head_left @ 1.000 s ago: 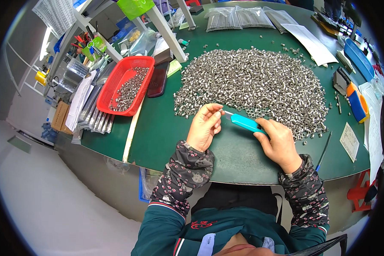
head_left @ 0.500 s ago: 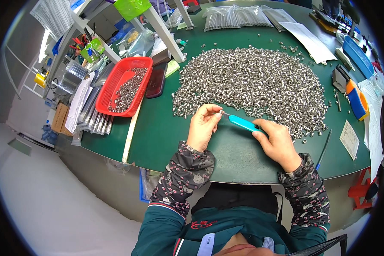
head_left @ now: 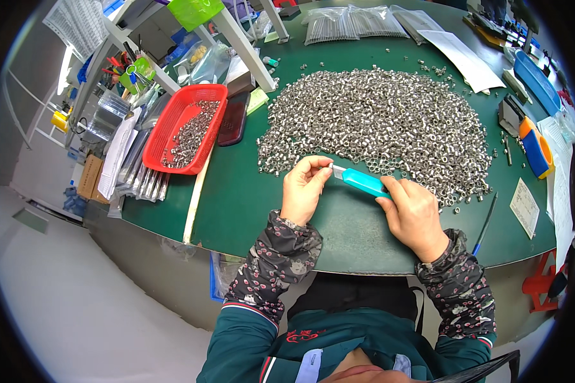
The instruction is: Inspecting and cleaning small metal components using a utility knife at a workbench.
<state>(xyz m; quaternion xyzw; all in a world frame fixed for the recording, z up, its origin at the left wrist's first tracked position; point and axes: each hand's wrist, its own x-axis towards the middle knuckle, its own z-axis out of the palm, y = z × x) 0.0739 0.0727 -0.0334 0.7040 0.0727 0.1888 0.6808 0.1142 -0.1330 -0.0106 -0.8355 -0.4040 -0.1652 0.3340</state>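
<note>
My right hand is closed round the teal handle of a utility knife, in front of a wide pile of small metal rings. Its short, pale blade points left toward my other hand. With thumb and forefinger my left hand pinches a small silvery piece at the blade's tip. Fingertips mostly cover that piece, so its exact shape cannot be told. Both hands are held over the green table, just at the near side of the pile.
Left of the pile stands a red plastic basket with more rings, beside a dark phone-like case. Bagged rods lie at the back. On the right are a pen, a paper card and an orange-and-blue tool.
The knife has rolled in my right hand, so more of the blade's flat side shows. My left hand keeps its pinch in nearly the same place.
</note>
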